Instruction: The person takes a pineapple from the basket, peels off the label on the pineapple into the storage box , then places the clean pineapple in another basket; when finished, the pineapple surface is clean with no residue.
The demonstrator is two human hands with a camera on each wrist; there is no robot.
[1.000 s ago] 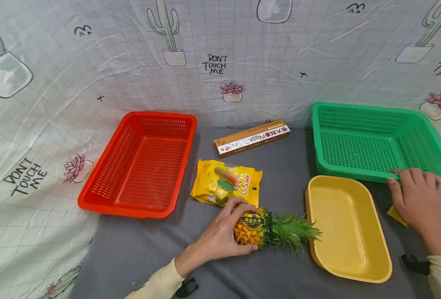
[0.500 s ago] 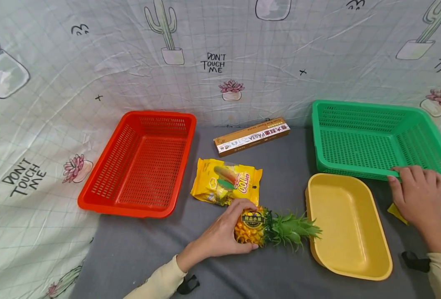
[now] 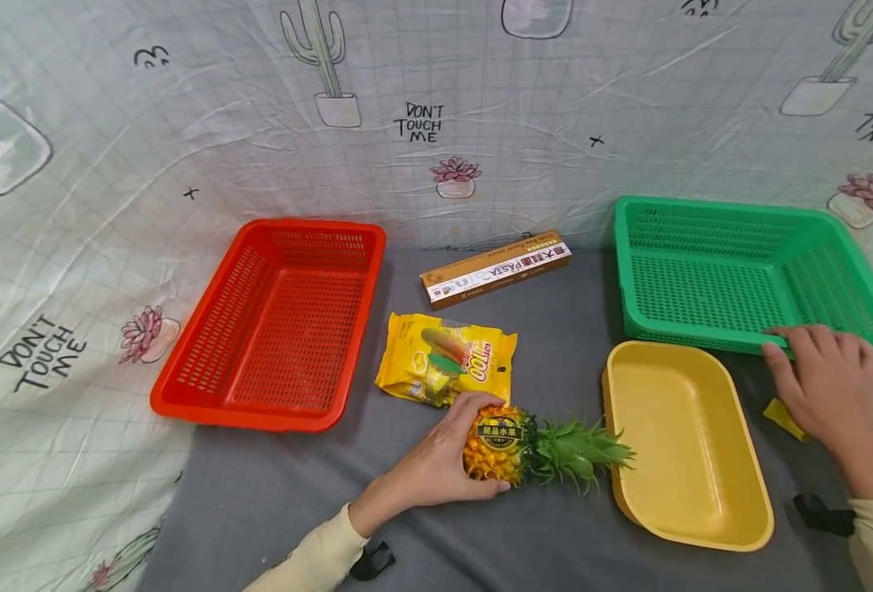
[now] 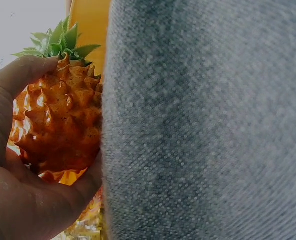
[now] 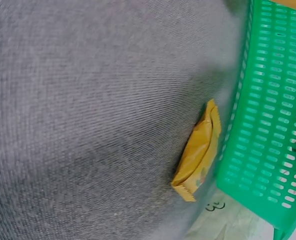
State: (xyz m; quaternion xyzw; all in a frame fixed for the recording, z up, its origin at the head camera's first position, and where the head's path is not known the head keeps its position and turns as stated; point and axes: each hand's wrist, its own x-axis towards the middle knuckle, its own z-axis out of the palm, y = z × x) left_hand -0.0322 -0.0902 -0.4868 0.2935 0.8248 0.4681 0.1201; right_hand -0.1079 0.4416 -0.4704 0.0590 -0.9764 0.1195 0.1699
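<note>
Only the head view has shifted slightly since the earlier frames; the pineapple [image 3: 491, 464], the two hands and everything around them keep their places relative to the yellow tray [image 3: 684, 444]. The pineapple lies on its side just left of that tray, on the grey cloth [image 3: 318, 526], its green leaves [image 3: 577, 450] pointing at the tray and overlapping its left rim in the head view; whether they touch it I cannot tell. The left hand [image 3: 444, 460] grips the pineapple's body, thumb on the near side and fingers curled round the far side, with a dark label [image 3: 501, 433] facing up beside them. The right hand [image 3: 824, 382], to the right of the tray's far end, has its fingers bent over the near rim of the green basket [image 3: 703, 296], which stands just beyond the tray. A small yellow packet [image 3: 784, 419] lies right of the tray, partly under that hand in the head view and near the basket's wall in the right wrist view. Left of the tray and farther back are a larger yellow bag [image 3: 447, 360], a brown-and-white pasta box [image 3: 496, 270] behind it and, well apart, the red basket [image 3: 296, 329].
</note>
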